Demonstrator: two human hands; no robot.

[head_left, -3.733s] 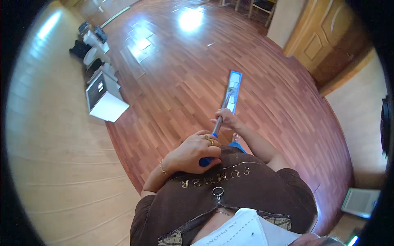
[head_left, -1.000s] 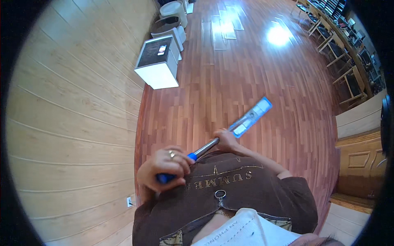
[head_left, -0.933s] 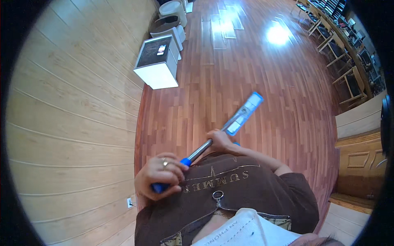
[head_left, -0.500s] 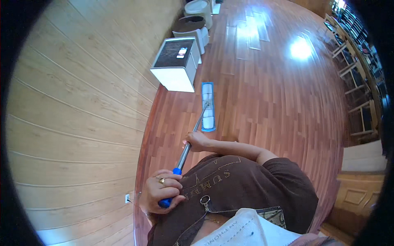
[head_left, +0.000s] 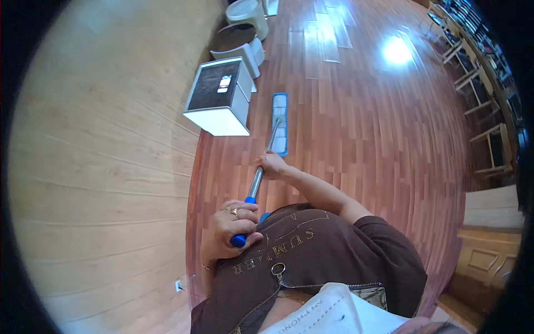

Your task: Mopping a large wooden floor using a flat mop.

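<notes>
A flat floor mop spans the view, its blue-edged white head (head_left: 280, 123) lying on the reddish wood floor (head_left: 345, 139) ahead of me. From the head a silver metal pole (head_left: 256, 185) runs back toward my body and ends in a blue grip (head_left: 239, 239). My left hand (head_left: 232, 227), with a gold ring on a finger, is wrapped round the blue grip near my waist. Farther up, my right hand (head_left: 272, 165) is closed round the pole, its arm reaching across in front of my brown top.
A white cabinet with a dark top (head_left: 217, 94) stands by the pale wood-panelled wall (head_left: 105, 150), left of the mop head. Beyond it are a round dark-topped container (head_left: 233, 39) and a white lidded bin (head_left: 243, 10). Wooden chairs (head_left: 489, 146) line the right side, near a wooden cabinet (head_left: 483, 261).
The mop head has slid forward, now beside the white cabinet. Both hands have moved forward with the pole, still gripping it, and the view has shifted slightly.
</notes>
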